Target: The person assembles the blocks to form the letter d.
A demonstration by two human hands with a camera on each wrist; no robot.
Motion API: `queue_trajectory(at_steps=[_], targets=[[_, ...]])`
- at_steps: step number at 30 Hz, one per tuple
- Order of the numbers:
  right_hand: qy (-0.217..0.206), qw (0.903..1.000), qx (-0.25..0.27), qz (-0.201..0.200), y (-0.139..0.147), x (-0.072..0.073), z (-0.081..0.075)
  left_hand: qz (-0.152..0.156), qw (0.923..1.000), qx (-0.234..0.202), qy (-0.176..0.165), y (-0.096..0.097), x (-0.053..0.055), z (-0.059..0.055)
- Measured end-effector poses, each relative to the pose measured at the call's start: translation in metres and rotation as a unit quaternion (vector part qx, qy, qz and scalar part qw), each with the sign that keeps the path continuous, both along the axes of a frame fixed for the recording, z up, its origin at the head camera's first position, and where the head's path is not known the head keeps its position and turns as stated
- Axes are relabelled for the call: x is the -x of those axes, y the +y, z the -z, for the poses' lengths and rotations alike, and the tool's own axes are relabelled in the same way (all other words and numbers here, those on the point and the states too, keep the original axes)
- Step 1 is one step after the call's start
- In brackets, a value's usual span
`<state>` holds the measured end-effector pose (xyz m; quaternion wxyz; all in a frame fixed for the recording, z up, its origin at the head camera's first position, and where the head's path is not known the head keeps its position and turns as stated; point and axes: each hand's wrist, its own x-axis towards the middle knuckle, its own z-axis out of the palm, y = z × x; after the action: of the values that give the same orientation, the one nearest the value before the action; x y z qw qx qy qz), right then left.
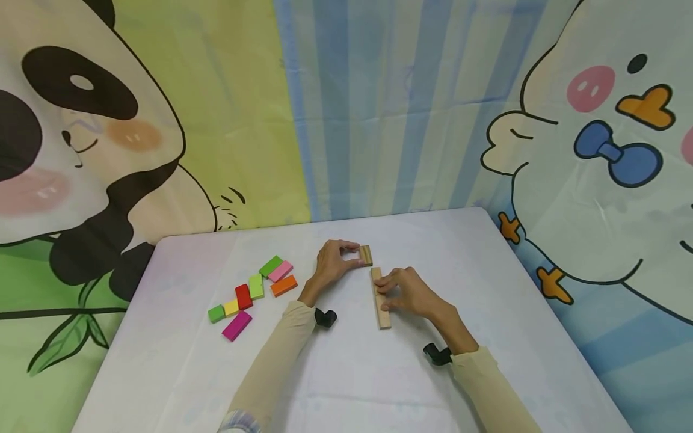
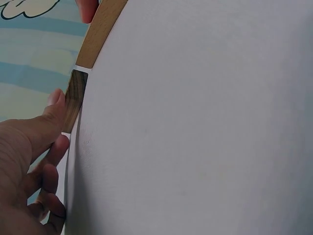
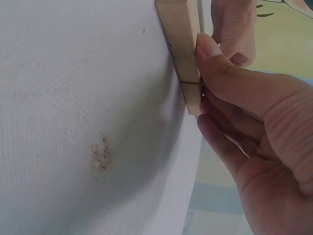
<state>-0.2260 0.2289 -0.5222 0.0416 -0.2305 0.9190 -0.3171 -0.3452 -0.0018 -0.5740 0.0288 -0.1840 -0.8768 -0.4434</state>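
Observation:
My left hand (image 1: 334, 264) holds a small striped brown wooden block (image 1: 366, 255) by its left side, thumb and index finger bent towards it. In the left wrist view the thumb lies against this dark-grained block (image 2: 76, 100). Nearer to me, my right hand (image 1: 408, 291) holds a long pale wooden block (image 1: 380, 300) from the right, its fingers curled. The right wrist view shows the thumb pressed on the pale block (image 3: 183, 61), which has a dark line across it. A narrow gap parts the two wooden pieces; both rest on the table.
Several coloured blocks lie loosely to the left, among them a magenta block (image 1: 237, 326), a red block (image 1: 243, 296) and an orange block (image 1: 284, 285). The white-covered table (image 1: 346, 385) ends at the back against a printed cartoon curtain (image 1: 368, 108).

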Motion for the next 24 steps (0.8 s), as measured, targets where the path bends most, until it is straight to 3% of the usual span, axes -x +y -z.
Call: queue_trajectory(at_steps=[8, 24], targets=[[-0.004, 1.0, 0.001, -0.001, 0.0, 0.0, 0.0, -0.009, 0.9999, 0.002, -0.004, 0.006, 0.0, -0.002], [-0.007, 1.0, 0.0, 0.006, 0.0, -0.001, 0.0, 0.002, 1.0, 0.009, 0.002, 0.015, -0.002, 0.0]])
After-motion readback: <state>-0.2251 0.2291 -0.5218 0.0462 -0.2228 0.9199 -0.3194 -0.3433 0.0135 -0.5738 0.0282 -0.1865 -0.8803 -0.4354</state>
